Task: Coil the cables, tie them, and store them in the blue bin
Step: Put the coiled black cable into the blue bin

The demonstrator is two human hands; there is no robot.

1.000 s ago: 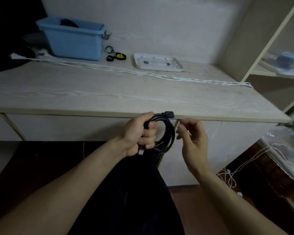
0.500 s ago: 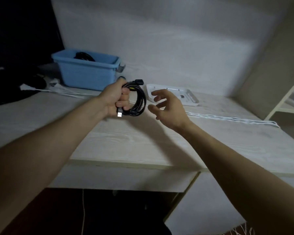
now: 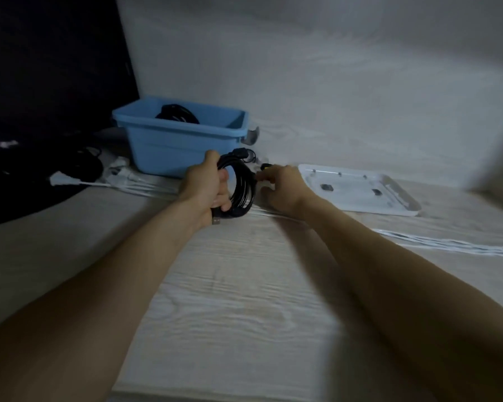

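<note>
black cable coil (image 3: 241, 187) is standing upright in the head view, gripped by the left hand (image 3: 206, 188) just before the blue bin (image 3: 180, 146). right hand (image 3: 279, 185) is reaching beside it, fingers (image 3: 263, 177) seemingly pinching a small yellow-and-black tie, partly hidden.

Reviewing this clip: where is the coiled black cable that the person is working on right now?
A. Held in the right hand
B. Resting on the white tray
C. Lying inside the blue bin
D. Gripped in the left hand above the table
D: the left hand grips the coiled black cable in front of the blue bin, above the table.
</note>
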